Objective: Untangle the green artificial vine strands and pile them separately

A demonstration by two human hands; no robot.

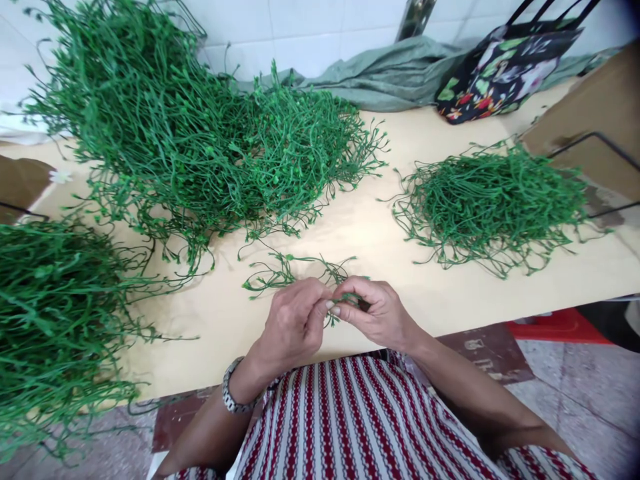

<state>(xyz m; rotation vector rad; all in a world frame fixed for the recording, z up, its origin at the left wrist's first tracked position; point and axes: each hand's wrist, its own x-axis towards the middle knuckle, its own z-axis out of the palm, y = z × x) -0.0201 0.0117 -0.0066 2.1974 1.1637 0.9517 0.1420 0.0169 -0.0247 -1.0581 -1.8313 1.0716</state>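
Note:
My left hand, with a metal-banded watch on its wrist, pinches with thumb and fingers close to my right hand. Both sets of fingertips meet over the near part of the table, closed on a thin green artificial stem. Part of that stem is covered by the fingers, and its exact shape there is hidden. Just beyond the hands lie a few loose green stems with small bud-like tips, flat on the tabletop.
A large heap of green stems fills the back left. Further piles lie at the near left and right of the pale table. A floral bag, grey-green cloth and cardboard stand behind.

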